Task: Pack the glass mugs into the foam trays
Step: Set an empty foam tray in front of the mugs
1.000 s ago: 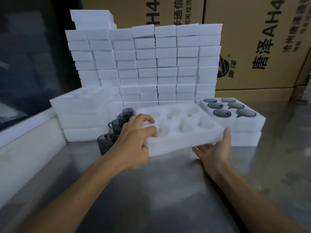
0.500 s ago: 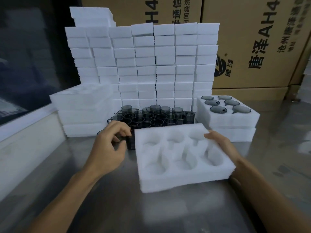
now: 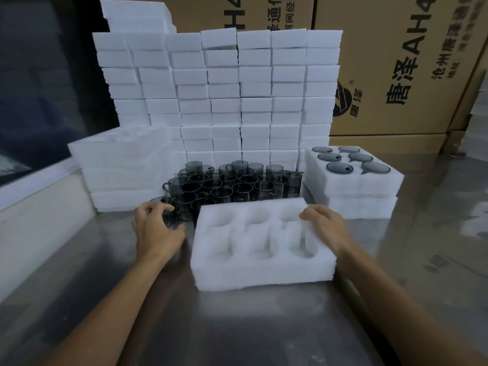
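An empty white foam tray (image 3: 261, 273) with several round pockets lies flat on the steel table in front of me. My right hand (image 3: 326, 228) rests on its far right corner, fingers bent over the top. Behind the tray stands a cluster of smoky grey glass mugs (image 3: 232, 186). My left hand (image 3: 155, 228) curls around the nearest left mug (image 3: 162, 203) at the cluster's front left corner. A filled foam tray (image 3: 369, 186) holding several mugs sits on another tray at the right.
A wall of stacked white foam blocks (image 3: 224, 96) rises behind the mugs. Empty trays (image 3: 118, 165) are piled at the left. Cardboard boxes (image 3: 396, 62) stand at the back. A white ledge (image 3: 34, 207) borders the steel table (image 3: 237, 326) on the left.
The empty tray has come down from in front of the mugs and now lies flat on the table. My left hand let go of it and moved onto a mug at the left.
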